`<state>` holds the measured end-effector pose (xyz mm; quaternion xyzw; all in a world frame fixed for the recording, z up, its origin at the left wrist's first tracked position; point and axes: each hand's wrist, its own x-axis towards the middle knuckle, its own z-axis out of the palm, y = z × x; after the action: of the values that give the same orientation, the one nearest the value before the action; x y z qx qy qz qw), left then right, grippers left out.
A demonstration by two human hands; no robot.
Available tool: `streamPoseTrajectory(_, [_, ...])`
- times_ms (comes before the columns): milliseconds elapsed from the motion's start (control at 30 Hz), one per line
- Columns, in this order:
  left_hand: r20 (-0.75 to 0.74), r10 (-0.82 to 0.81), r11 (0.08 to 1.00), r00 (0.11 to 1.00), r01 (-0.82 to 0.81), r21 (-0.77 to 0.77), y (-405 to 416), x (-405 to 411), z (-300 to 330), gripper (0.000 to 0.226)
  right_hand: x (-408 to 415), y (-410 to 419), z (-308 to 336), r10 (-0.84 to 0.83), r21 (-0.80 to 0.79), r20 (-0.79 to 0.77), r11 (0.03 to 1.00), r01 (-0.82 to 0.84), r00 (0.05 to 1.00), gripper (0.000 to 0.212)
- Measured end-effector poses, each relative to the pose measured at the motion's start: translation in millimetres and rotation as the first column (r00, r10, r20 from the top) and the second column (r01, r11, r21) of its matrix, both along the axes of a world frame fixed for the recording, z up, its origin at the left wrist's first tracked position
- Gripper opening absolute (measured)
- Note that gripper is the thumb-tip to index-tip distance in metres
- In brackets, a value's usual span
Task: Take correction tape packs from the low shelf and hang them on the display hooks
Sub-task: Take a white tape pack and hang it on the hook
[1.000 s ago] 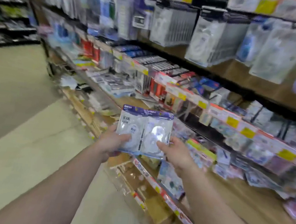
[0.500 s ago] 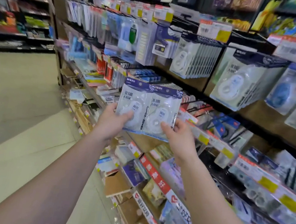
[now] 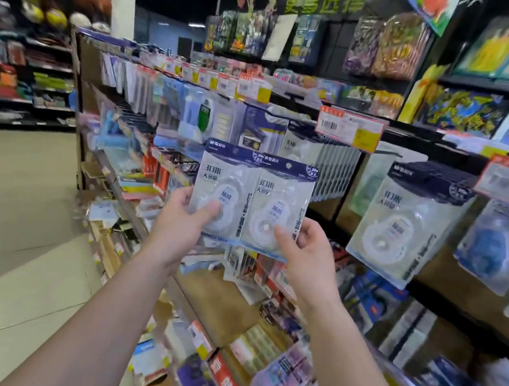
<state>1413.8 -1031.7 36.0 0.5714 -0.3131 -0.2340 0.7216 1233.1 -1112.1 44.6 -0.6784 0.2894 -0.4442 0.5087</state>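
Two correction tape packs [image 3: 252, 199] are being seen as glossy clear plastic blisters over matt printed card, with dark blue card headers and white plastic dispensers inside. At three o'clock from them, a hanging row of like packs [image 3: 404, 225] is being shown with the same shiny plastic fronts. Price labels [image 3: 349, 129] at one o'clock are being read as smooth paper in glossy holders. The shelf boards [image 3: 219, 304] at six o'clock are being seen as matt wood-look panels, and the floor [image 3: 18, 210] at nine o'clock as smooth, faintly glossy tile.

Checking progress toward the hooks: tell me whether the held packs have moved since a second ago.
Yes. The correction tape packs went up, from the low shelf to the level of the hanging packs.
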Motion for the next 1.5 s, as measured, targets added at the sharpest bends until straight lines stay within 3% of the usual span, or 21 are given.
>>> streamPoseTrajectory(200, [0.011, -0.026, 0.999, 1.000, 0.027, -0.034, -27, 17, 11, 0.024, 15, -20, 10, -0.051, -0.027, -0.006, 0.998, 0.051, 0.999, 0.016])
streamPoseTrajectory(333, [0.054, -0.053, 0.997, 0.997, 0.056, -0.049, -44, 35, 17, 0.020, 32, -31, 16, -0.134, -0.072, -0.054, 0.989, 0.130, 0.990, 0.026])
streamPoseTrajectory(467, [0.084, -0.120, 0.991, 0.989, 0.124, -0.056, -66, 57, 21, 0.031, 48, -39, 19, -0.197, -0.065, -0.056, 0.979, 0.194, 0.979, 0.021])
streamPoseTrajectory(600, [0.107, -0.232, 0.968, 0.967, 0.240, -0.072, -92, 77, 30, 0.018, 64, -46, 25, -0.307, -0.074, -0.040, 0.950, 0.304, 0.951, 0.024])
streamPoseTrajectory(733, [0.138, -0.319, 0.937, 0.937, 0.335, -0.104, -113, 87, 39, 0.020, 75, -51, 33, -0.415, -0.111, -0.017, 0.905, 0.411, 0.910, 0.054])
streamPoseTrajectory(833, [0.162, -0.355, 0.919, 0.921, 0.376, -0.119, -122, 98, 42, 0.042, 83, -53, 31, -0.454, -0.098, 0.013, 0.886, 0.453, 0.891, 0.053])
streamPoseTrajectory(1000, [0.189, -0.433, 0.879, 0.881, 0.459, -0.128, -133, 112, 39, 0.020, 96, -53, 28, -0.545, -0.117, 0.006, 0.833, 0.541, 0.839, 0.051])
streamPoseTrajectory(1100, [0.221, -0.455, 0.863, 0.862, 0.489, -0.128, -136, 116, 41, 0.019, 100, -52, 29, -0.587, -0.131, -0.011, 0.803, 0.581, 0.809, 0.065])
streamPoseTrajectory(1300, [0.218, -0.531, 0.809, 0.819, 0.567, -0.159, -140, 121, 37, 0.022, 101, -49, 28, -0.607, -0.142, 0.001, 0.786, 0.601, 0.795, 0.036])
streamPoseTrajectory(1500, [0.189, -0.580, 0.778, 0.793, 0.607, -0.161, -145, 121, 30, 0.044, 102, -48, 30, -0.641, -0.119, -0.015, 0.763, 0.635, 0.768, 0.033])
